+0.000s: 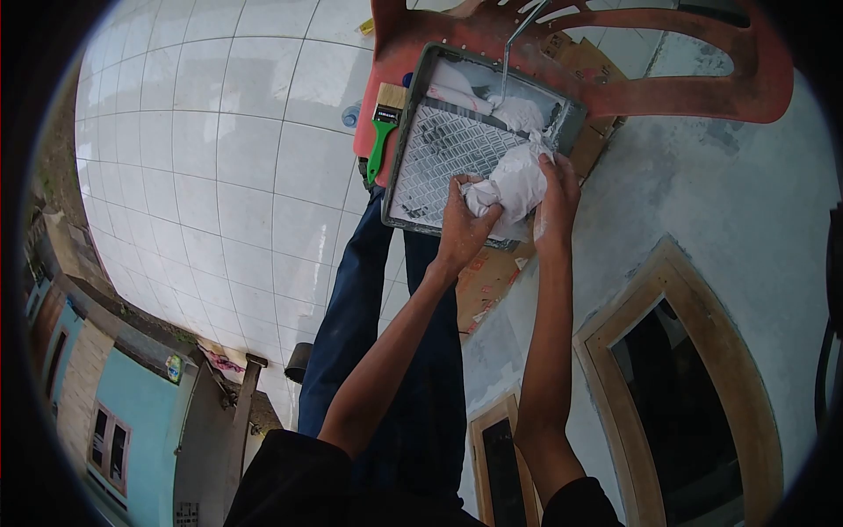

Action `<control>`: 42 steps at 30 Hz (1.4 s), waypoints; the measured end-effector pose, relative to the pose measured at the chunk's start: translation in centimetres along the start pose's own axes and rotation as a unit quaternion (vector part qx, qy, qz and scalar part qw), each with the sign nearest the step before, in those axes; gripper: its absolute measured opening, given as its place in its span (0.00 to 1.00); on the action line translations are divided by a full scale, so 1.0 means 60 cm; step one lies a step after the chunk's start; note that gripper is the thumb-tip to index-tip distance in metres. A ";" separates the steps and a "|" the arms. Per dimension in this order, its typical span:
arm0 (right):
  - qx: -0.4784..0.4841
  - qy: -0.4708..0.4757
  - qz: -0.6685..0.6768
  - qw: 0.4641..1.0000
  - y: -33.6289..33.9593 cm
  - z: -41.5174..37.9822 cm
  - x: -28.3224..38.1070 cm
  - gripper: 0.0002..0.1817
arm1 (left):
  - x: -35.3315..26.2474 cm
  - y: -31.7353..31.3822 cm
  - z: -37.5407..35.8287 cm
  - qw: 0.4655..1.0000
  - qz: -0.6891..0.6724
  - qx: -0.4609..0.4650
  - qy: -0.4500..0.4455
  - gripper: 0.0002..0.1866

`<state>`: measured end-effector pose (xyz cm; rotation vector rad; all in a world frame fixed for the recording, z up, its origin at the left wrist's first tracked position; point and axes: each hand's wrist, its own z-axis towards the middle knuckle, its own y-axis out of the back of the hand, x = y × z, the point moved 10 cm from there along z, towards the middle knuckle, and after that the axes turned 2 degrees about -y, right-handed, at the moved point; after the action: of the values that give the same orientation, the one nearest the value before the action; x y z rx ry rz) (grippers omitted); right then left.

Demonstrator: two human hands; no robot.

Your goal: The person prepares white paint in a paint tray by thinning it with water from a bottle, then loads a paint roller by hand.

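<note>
A crumpled white bundle (520, 180), thin like a bag or cloth, is between my two hands over the lower right of the paint tray (394, 180). My left hand (465, 224) pinches its lower left end between thumb and fingers. On its right side, my right hand (558, 195) has its fingers curled against it, with white smears on the skin. White paint coats the tray's ribbed grid. A bent metal rod (507, 57), like a roller frame, reaches into the tray's far end, where more white material lies. What the bundle contains, if anything, is hidden.
The tray rests on a red plastic chair (694, 95). A green-handled paintbrush (383, 132) lies along the tray's left edge. Cardboard (479, 285) lies beneath and to the right. White floor tiles (255, 162) spread left; a wall with wood-framed windows (685, 378) stands right.
</note>
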<state>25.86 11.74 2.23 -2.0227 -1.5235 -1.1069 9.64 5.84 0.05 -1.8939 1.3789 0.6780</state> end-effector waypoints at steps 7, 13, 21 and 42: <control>0.008 0.066 -0.005 0.998 0.005 -0.040 0.028 0.15 | 0.004 0.000 0.005 1.000 -0.007 0.003 0.015 0.27; 0.024 0.128 -0.010 0.991 0.006 -0.086 0.069 0.11 | 0.001 -0.002 0.009 1.000 -0.007 0.017 -0.013 0.28; -0.004 0.115 0.008 0.993 0.024 -0.079 0.053 0.12 | 0.012 0.000 0.008 0.999 -0.031 0.021 0.031 0.29; -0.011 0.082 0.029 0.996 0.028 -0.054 0.034 0.13 | 0.048 0.010 -0.001 0.995 -0.034 -0.009 0.089 0.31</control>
<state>26.47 10.21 6.06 -1.9249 -1.3672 -1.2390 9.91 3.97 -2.19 -2.0464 1.4137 0.4998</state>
